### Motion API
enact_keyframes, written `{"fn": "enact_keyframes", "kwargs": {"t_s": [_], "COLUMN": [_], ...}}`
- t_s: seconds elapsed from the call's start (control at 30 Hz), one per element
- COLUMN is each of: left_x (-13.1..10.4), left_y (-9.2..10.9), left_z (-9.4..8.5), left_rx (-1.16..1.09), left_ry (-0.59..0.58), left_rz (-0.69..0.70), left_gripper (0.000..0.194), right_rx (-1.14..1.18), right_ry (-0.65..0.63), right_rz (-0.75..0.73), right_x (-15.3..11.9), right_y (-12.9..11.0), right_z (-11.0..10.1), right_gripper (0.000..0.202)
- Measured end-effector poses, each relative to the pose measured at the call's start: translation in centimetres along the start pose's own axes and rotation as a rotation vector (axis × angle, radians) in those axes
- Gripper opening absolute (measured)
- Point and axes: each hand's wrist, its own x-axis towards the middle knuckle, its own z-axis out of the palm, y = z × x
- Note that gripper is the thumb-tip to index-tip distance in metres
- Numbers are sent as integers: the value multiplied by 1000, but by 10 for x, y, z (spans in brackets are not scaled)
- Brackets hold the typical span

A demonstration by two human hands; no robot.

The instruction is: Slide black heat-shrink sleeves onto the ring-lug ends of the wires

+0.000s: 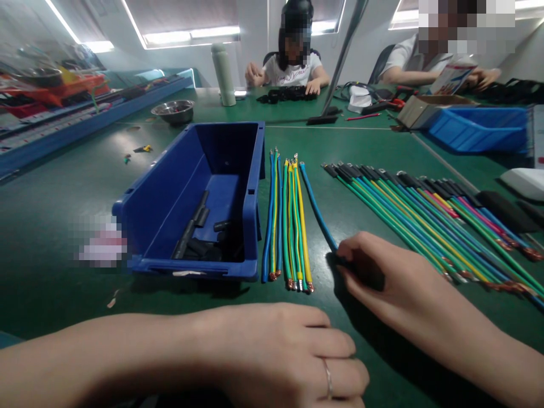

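Note:
A blue cable (317, 207) lies slantwise on the green table. Its near end and what looks like a black sleeve on it sit between the thumb and index finger of my right hand (382, 283). My left hand (293, 351), with a ring on one finger, is palm down in front. Its fingers are bent and close together; the thumb and fingertips are hidden, so what they hold, if anything, does not show. Left of the blue cable runs a row of blue, yellow and green-yellow cables (291, 226). Black sleeves (191, 229) lie inside the dark blue bin (182, 265).
Right of my right hand lies a row of cables with black-sleeved ends (408, 226). Further back are a metal bowl (173, 113), a pale green bottle (223, 76), a lamp base (322, 119) and a light blue bin (480, 130). Two people sit across the table.

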Motion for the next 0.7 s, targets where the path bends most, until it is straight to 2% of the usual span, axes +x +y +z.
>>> {"fn": "enact_keyframes", "kwargs": {"t_s": [0.07,0.2,0.27,0.47,0.6,0.7], "left_x": [0,-1,-2,0,0,-1], "left_y": [1,1,1,-2,-3,-3], "left_z": [0,2,2,1,1,1], "left_rx": [-14,-35,-37,-57,-52,-41], "left_ry": [-4,18,26,16,18,30], "left_rz": [-9,-15,-5,-1,5,19], "left_gripper": [26,17,16,21,24,22], "right_rx": [66,283,365,474,464,510], "right_ry": [-5,-69,-122,-218,-226,-240], "right_rz": [78,201,220,182,101,131], "right_x": [-1,0,1,0,-3,-4], "right_y": [6,24,30,32,31,31], "right_z": [-3,-9,-11,-19,-23,-23], "right_gripper": [12,47,54,42,45,44]}}
